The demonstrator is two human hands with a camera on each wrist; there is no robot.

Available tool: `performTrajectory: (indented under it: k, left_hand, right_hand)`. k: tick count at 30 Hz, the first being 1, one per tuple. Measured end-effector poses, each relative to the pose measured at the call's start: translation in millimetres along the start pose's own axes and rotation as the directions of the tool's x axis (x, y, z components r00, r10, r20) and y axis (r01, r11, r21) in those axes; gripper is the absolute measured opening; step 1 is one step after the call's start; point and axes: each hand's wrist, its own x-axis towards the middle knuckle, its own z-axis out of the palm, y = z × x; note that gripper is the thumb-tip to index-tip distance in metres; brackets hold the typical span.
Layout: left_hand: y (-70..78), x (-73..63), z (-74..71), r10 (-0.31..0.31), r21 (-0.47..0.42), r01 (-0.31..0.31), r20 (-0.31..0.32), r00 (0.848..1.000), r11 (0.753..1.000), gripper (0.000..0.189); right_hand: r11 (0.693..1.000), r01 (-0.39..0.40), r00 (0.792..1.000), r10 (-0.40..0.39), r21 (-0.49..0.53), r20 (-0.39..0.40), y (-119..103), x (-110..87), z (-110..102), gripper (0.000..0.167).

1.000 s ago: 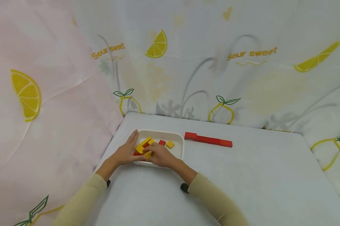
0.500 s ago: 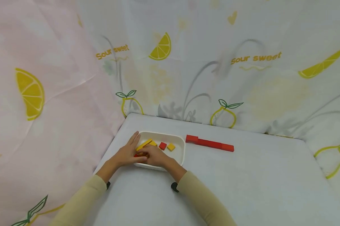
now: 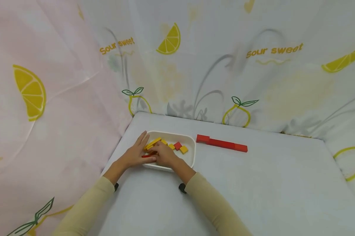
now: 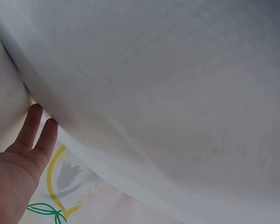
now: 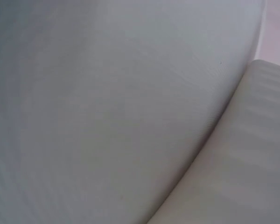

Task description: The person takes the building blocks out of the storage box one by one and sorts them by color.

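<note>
In the head view, my left hand (image 3: pixel 133 156) lies along the left end of a white tray (image 3: pixel 192 154), fingers straight and thumb stretched across the near left corner. Two of its extended fingers show in the left wrist view. My right hand (image 3: pixel 166 156) reaches into the tray with bent fingers. Its fingertips are hidden among the blocks, so what they grip cannot be seen. Beside the hands lie a long yellow block (image 3: pixel 152 143) and a red block (image 3: pixel 148 156), which is close to the left thumb. Farther right in the tray are a red cube (image 3: pixel 177 146) and a yellow cube (image 3: pixel 184 149).
Right of the tray, several red blocks form a row (image 3: pixel 221 143) on the white-covered table (image 3: pixel 254 183). A lemon-print cloth (image 3: pixel 201 72) hangs behind the table and on its left. The right wrist view shows mostly white cloth and the tray's ribbed outer wall (image 5: pixel 242 149).
My right hand has moved among the blocks at the tray's left side. Another yellow block now shows left of the red cube. My left hand stays at the tray's left end.
</note>
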Motion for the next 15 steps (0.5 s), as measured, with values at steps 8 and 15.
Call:
performTrajectory:
  k: [8, 15]
  left_hand:
    - [1.7, 3.0, -2.7, -0.004, -0.017, 0.005, 0.006, 1.0, 1.0, 0.112]
    - [3.4, 0.9, -3.1, -0.004, -0.027, 0.004, 0.006, 1.0, 1.0, 0.111]
  right_hand:
    - [0.996, 0.056, 0.998, -0.055, -0.067, 0.014, 2.0, -0.4, -5.4, 0.038]
    - [0.973, 0.164, 0.985, -0.155, -0.164, 0.07, -3.3, 0.2, -6.2, 0.032]
